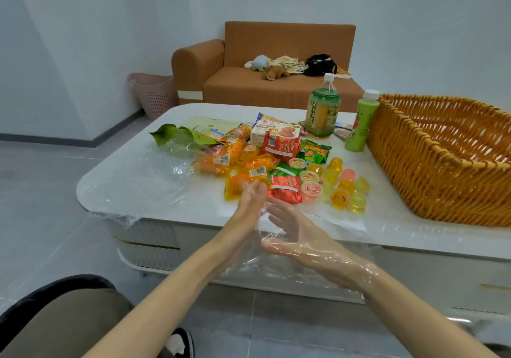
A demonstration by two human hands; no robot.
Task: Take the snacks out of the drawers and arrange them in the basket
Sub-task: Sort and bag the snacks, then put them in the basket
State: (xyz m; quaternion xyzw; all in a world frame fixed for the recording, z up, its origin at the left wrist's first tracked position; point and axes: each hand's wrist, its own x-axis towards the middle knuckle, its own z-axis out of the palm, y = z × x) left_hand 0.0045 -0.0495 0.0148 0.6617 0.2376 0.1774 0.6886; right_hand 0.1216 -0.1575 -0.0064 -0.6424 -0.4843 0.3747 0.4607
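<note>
The left hand [250, 205] and right hand [301, 236], both covered in thin clear plastic, are held above the near edge of the table [221, 110], close together, fingers straight, gripping nothing. The snacks [265, 153] lie in a loose pile on the tabletop just beyond the hands. The wicker basket [431, 147] stands at the table's right end, just beside a small green bottle [360, 122].
</note>
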